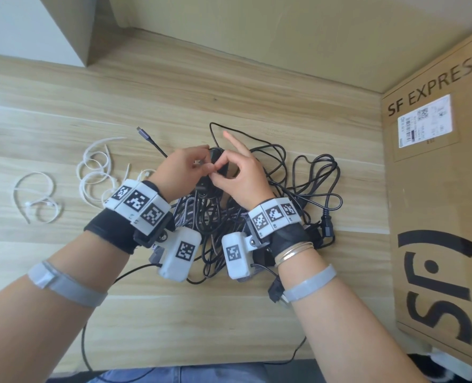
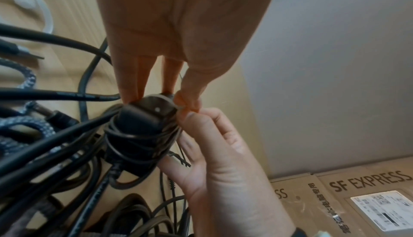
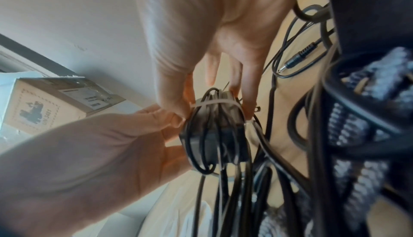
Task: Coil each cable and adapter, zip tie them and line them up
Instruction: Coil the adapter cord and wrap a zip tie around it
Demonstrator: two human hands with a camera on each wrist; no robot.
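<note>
A black adapter (image 1: pixel 214 161) with its thin cable wound round it is held above the cable pile. My left hand (image 1: pixel 199 164) grips it from the left, fingers behind it and thumb in front, as the left wrist view shows on the adapter (image 2: pixel 138 126). A pale zip tie (image 3: pixel 214 102) runs across the wound bundle (image 3: pixel 214 134). My right hand (image 1: pixel 219 172) pinches the tie at the adapter's edge, with its index finger stretched out. Both thumbs meet at the tie's end (image 2: pixel 181 107).
A tangle of black and braided cables (image 1: pixel 270 200) lies under and right of my hands. Loose white zip ties (image 1: pixel 96 170) lie to the left. A grey USB plug (image 1: pixel 143 132) points to the far left. A large SF EXPRESS cardboard box (image 1: pixel 436 203) stands at the right.
</note>
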